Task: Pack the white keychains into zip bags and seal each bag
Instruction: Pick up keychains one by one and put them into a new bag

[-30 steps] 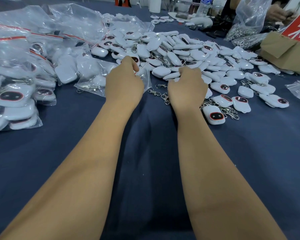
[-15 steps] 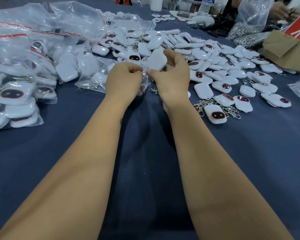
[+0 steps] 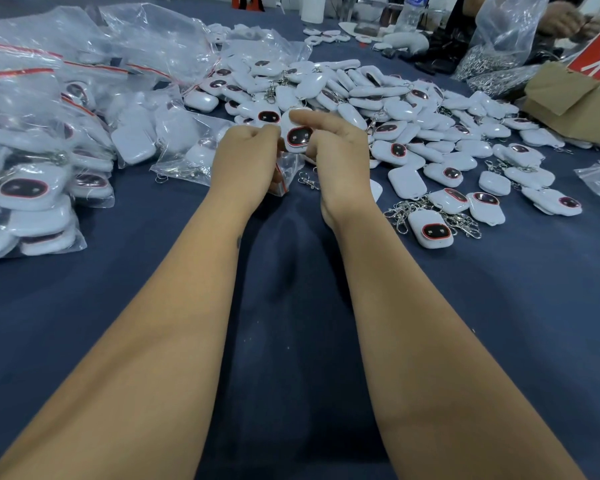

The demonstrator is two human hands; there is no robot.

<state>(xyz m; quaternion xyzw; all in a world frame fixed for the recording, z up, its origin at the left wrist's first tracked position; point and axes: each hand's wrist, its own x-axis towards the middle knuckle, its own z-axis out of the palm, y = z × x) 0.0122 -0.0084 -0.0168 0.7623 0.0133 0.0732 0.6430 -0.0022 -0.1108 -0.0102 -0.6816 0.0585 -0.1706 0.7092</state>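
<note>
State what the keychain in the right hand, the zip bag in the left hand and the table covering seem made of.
Keychain: apparently hard glossy white plastic with a dark shiny face; it catches highlights.
Zip bag: thin clear plastic film, crinkled, red seal strip.
Table covering: seemingly matte navy fabric, softly creased.

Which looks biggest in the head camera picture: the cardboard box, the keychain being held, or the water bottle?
1. cardboard box, though the frame cuts it off
2. water bottle, only partly seen and far away, so unsure
3. keychain the right hand holds
</note>
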